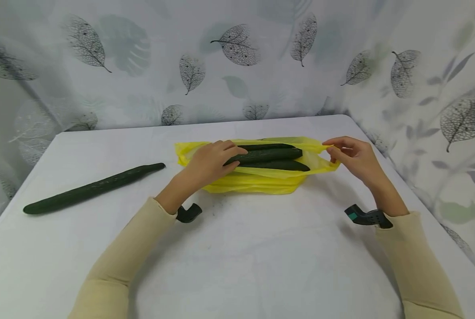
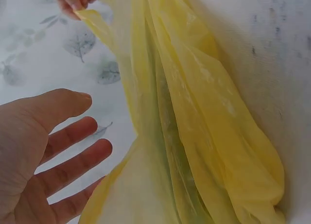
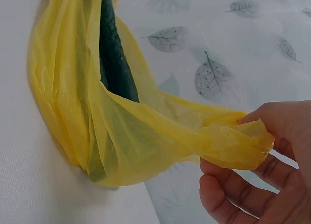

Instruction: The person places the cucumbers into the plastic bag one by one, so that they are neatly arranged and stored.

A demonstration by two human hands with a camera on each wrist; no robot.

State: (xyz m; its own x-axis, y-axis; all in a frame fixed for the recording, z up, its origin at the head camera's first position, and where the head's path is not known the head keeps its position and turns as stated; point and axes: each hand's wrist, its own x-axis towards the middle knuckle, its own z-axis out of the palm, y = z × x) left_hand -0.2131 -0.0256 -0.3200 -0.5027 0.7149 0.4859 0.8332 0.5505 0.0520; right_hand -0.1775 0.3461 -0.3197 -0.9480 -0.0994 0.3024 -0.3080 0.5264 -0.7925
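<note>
A yellow plastic bag (image 1: pixel 257 184) lies on its side with its mouth spread open, several dark green cucumbers (image 1: pixel 275 155) showing inside. At the bag's right end, my right hand (image 1: pixel 357 160) pinches a gathered corner of the plastic; the right wrist view shows that bunched corner (image 3: pixel 235 144) between thumb and fingers. My left hand (image 1: pixel 212 161) is over the bag's left end, close to the cucumbers. In the left wrist view its thumb and fingers (image 2: pixel 73 168) are spread apart, gripping nothing; one fingertip is hidden behind the bag's edge.
Another cucumber (image 1: pixel 95 190) lies slantwise on the white table (image 1: pixel 253 266), left of the bag. Leaf-patterned curtains (image 1: pixel 149 66) hang behind the table and along its right side. A dark strap (image 1: pixel 368 217) sits on the right wrist.
</note>
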